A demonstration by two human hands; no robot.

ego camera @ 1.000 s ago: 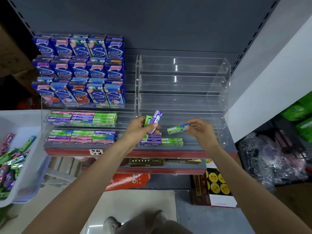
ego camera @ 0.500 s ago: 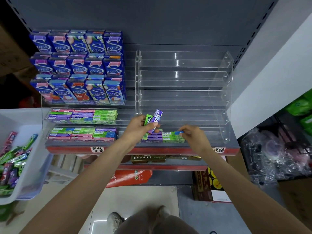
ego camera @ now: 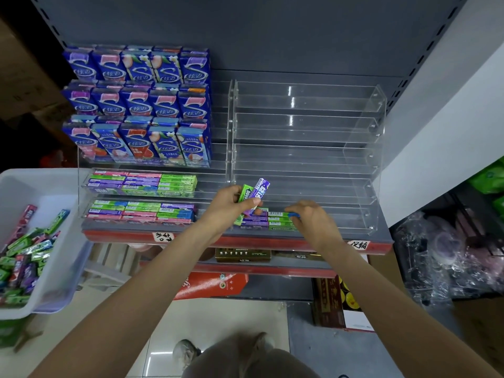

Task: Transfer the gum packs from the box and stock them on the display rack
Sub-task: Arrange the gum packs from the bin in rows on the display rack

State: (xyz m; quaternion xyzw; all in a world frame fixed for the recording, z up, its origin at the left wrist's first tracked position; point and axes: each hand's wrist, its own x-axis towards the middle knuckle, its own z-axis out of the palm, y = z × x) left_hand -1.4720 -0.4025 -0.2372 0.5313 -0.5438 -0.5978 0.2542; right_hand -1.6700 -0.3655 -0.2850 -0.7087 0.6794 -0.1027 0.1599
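Since one second ago the right hand (ego camera: 313,222) has come down from the air to the lowest tier of the clear display rack (ego camera: 376,148), and the green gum pack (ego camera: 281,214) it carried now lies on top of the small stack at 6 o'clock of this rack. Its fingertips pinch the blue end of that pack. Beside it, at 9 o'clock, the left hand (ego camera: 226,208) has stayed in place and grips two packs upright, one green pack (ego camera: 245,192) and one purple pack (ego camera: 261,188). Under them a purple stack (ego camera: 255,222) sits just beside the green one. Far at 9 o'clock the white box (ego camera: 54,184) holds many loose gum packs (ego camera: 24,252). The left rack (ego camera: 141,184) is already filled.
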